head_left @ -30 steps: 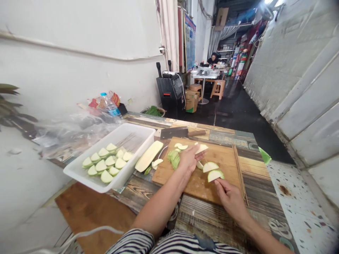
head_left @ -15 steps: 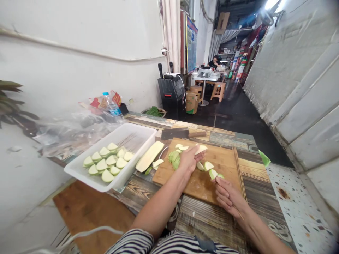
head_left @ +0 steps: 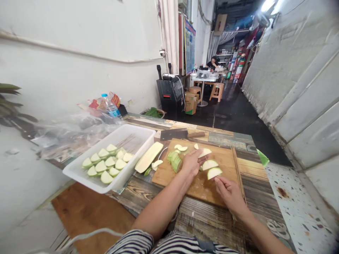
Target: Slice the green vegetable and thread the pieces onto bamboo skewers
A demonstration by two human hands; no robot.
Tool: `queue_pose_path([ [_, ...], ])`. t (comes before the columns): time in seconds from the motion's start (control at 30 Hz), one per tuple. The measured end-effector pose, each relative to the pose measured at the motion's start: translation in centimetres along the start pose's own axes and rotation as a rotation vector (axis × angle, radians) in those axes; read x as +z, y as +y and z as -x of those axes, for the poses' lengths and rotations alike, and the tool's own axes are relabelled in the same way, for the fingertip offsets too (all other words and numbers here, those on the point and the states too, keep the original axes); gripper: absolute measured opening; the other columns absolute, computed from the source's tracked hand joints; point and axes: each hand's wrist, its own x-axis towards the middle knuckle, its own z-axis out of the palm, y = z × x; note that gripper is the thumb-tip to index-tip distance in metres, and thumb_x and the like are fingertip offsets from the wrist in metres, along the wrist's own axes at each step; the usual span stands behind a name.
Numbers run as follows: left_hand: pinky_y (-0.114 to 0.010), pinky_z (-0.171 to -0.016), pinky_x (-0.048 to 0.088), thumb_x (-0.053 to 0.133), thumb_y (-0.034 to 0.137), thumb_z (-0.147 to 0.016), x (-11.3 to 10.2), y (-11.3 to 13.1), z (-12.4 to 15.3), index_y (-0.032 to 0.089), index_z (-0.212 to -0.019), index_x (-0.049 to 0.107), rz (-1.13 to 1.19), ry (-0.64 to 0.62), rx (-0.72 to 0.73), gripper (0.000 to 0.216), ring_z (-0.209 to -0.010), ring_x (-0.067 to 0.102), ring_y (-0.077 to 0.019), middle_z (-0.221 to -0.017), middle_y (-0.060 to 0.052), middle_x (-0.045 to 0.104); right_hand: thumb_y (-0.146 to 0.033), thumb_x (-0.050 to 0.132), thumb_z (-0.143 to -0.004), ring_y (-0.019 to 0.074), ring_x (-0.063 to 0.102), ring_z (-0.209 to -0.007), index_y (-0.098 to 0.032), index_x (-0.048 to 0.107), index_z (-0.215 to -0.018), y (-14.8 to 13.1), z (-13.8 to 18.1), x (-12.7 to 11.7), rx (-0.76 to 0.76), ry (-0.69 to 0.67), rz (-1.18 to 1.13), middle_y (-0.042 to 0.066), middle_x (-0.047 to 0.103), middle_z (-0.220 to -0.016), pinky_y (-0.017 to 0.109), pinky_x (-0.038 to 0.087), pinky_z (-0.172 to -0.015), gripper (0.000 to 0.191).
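Over the wooden cutting board (head_left: 194,188), my right hand (head_left: 230,192) is closed in a pinch on a thin skewer, mostly hidden by the fingers and slices. Two half-round slices (head_left: 214,173) with pale flesh and green skin, like zucchini, sit on it just beyond my fingertips. My left hand (head_left: 191,163) is closed on another pale slice (head_left: 204,152), at the skewer's far end. Left of that hand, overlapping cut slices (head_left: 174,161) lie on the board. Loose bamboo skewers (head_left: 237,171) lie along the board's right edge.
A white tray (head_left: 148,148) at left holds skewered slices and bare skewers. A halved zucchini-like vegetable (head_left: 148,157) lies between tray and board. Behind the board lies a cleaver (head_left: 174,133). Plastic bags and a water bottle (head_left: 112,110) stand back left. A person (head_left: 212,63) sits far off.
The slices on the skewer have turned to show their broad pale faces. My left hand has shifted slightly right and down with its slice; my right hand stays near the same spot.
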Motion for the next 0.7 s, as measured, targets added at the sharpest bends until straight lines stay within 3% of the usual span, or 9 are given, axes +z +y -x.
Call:
queue_pose_path([
  [0.33,-0.027,-0.064,0.051,0.063,0.015,-0.072,0.0,-1.2,-0.2,0.008,-0.077,0.065,-0.015,-0.050,0.002,0.009,-0.065,0.064,-0.0157,-0.077,-0.011,0.068,-0.049,0.050,-0.081,0.0064,0.019,-0.038,-0.016,0.058,-0.090,0.8,-0.3,0.0,0.097,0.002,-0.208,-0.010,0.024,-0.044,0.020,0.013,-0.037,0.035],
  [0.7,-0.025,-0.067,0.052,0.061,0.021,-0.075,0.8,-0.1,1.8,0.012,-0.083,0.065,-0.067,-0.085,-0.032,0.013,-0.071,0.065,-0.0154,-0.084,-0.010,0.068,-0.049,0.051,-0.080,0.0078,0.027,-0.042,-0.015,0.060,-0.083,1.1,-0.5,-0.1,-0.015,0.092,-0.073,-0.008,0.030,-0.045,0.021,0.019,-0.040,0.036],
])
